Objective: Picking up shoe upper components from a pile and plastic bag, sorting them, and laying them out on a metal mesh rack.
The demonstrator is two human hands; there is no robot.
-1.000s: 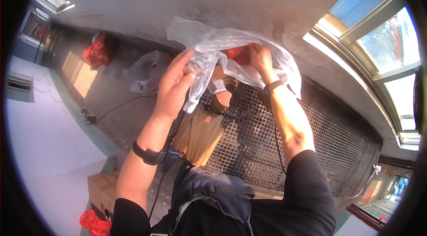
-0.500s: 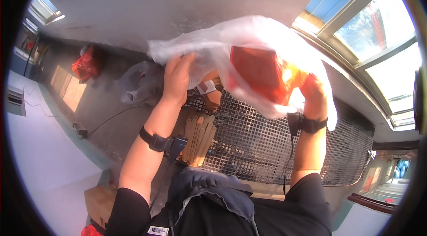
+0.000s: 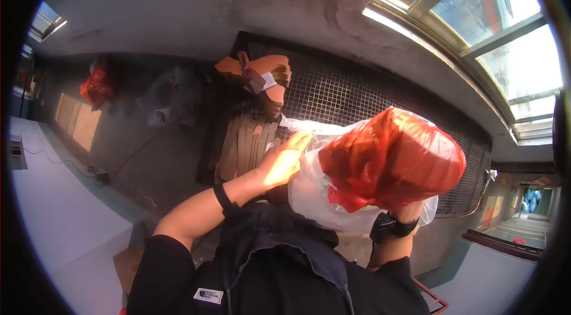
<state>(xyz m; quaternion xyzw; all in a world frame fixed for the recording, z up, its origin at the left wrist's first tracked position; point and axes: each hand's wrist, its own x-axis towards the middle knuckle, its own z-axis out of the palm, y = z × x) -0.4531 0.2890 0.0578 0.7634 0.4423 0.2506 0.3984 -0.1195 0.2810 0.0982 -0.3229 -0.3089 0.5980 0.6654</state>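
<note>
A clear plastic bag (image 3: 309, 187) with a bulging red bag (image 3: 392, 157) inside it is held up in front of my chest. My left hand (image 3: 284, 160) pinches the clear bag's upper left edge, fingers pointing up and to the right. My right hand (image 3: 411, 213) comes up under the bag's right side and holds it. Only the heel of that hand shows above a black wristwatch (image 3: 389, 227), and the fingers are hidden by the bag.
A black wire-mesh panel (image 3: 357, 92) leans along the wall behind the bag. A tied bundle of brown cardboard pieces (image 3: 256, 74) sits above upright wooden slats (image 3: 247, 145). Further left are a grey plastic bag (image 3: 166, 101), a red bag (image 3: 95, 86) and a floor cable (image 3: 59, 157).
The bag has come down and to the right, from in front of the cardboard bundle to my chest. The red bag now fills its top. Both hands lowered with it.
</note>
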